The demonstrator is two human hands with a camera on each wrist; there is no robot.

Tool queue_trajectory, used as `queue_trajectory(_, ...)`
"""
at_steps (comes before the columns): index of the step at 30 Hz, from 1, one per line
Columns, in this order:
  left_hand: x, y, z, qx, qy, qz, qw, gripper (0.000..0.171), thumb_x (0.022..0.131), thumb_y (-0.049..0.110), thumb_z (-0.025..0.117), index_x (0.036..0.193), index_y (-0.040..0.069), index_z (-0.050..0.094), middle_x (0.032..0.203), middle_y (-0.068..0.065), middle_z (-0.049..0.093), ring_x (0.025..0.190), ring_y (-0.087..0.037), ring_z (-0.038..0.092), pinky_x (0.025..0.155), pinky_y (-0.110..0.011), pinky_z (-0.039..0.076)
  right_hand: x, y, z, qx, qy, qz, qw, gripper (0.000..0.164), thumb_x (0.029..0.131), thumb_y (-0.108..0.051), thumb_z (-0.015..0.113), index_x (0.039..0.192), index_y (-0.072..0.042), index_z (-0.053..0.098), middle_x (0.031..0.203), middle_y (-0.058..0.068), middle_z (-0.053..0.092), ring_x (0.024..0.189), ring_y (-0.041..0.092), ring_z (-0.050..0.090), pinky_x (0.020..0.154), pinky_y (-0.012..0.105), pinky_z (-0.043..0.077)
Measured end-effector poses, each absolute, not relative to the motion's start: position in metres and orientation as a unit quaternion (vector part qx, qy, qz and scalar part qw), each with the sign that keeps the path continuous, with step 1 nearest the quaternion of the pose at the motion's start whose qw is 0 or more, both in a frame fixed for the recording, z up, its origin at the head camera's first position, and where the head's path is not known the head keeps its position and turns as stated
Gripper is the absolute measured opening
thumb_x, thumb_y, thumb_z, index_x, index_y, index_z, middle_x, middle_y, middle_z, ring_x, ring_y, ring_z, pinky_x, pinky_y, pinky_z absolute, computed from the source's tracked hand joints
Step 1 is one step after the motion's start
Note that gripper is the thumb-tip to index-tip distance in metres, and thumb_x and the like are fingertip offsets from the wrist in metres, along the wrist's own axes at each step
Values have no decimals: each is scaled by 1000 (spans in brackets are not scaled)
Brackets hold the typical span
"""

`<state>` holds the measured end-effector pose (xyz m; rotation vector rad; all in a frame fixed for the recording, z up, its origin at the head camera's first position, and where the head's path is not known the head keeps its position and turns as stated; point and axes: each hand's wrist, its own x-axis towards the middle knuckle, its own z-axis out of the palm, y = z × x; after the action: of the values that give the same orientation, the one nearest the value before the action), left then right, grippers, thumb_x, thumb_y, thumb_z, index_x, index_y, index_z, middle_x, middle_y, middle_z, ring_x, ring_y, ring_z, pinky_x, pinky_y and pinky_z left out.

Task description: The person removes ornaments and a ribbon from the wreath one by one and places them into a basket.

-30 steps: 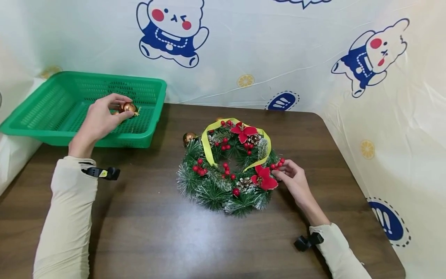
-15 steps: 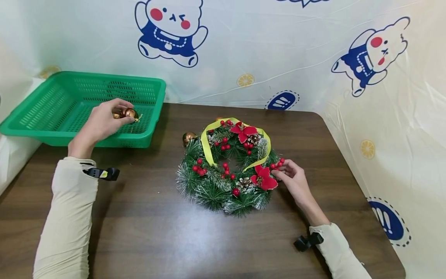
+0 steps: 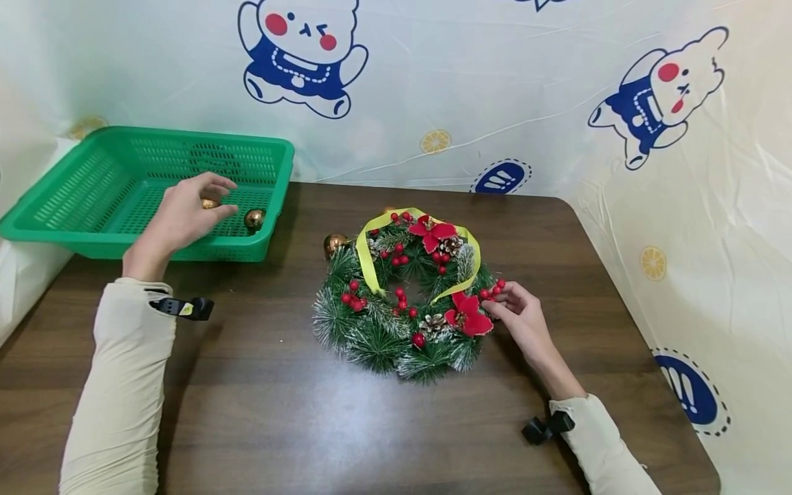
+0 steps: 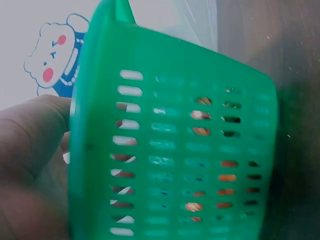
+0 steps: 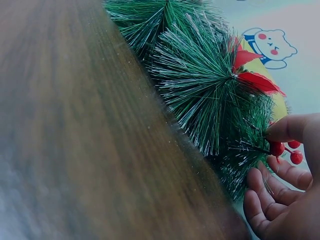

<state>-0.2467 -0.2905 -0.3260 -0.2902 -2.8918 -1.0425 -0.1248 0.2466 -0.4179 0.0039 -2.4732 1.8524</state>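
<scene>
The left hand's (image 3: 188, 216) grip is apart over the green basket (image 3: 204, 139) in the head view, one gold ball (image 3: 254, 220) just past its fingertips, while the right hand (image 3: 524, 322) pinches red berries (image 3: 491, 292) on the edge of the wreath (image 3: 379, 342) lying on the bench (image 3: 272, 426). The left wrist view shows the basket's slotted wall beside the hand; the right wrist view, thumb and finger about the berries.

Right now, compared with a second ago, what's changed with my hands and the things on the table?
Your left hand has let go of a shiny ball, which has dropped down and to the right into the basket. Your right hand stays at the wreath, and the wreath and basket look unmoved.
</scene>
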Motion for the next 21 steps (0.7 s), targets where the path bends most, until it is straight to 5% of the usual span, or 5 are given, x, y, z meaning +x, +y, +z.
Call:
queue_trajectory(9, -236, -262, -309, -119, -936, -329, 42, 42, 100, 23, 62, 136, 5, 54, 136, -28, 54, 108, -47, 57, 86, -61, 46, -124, 245, -417, 5, -796, 605, 25, 29, 94, -14, 70, 112, 5, 57, 97, 6, 65, 84, 11, 61, 73, 24, 54)
queue_trajectory(21, -224, -235, -299, -160, -931, -317, 84, 36, 99, 15, 62, 132, 1, 58, 128, -24, 58, 114, -40, 54, 81, -52, 46, -124, 247, -417, 0, -799, 601, 22, 29, 94, -16, 70, 112, 4, 57, 99, 6, 65, 85, 11, 62, 74, 24, 55)
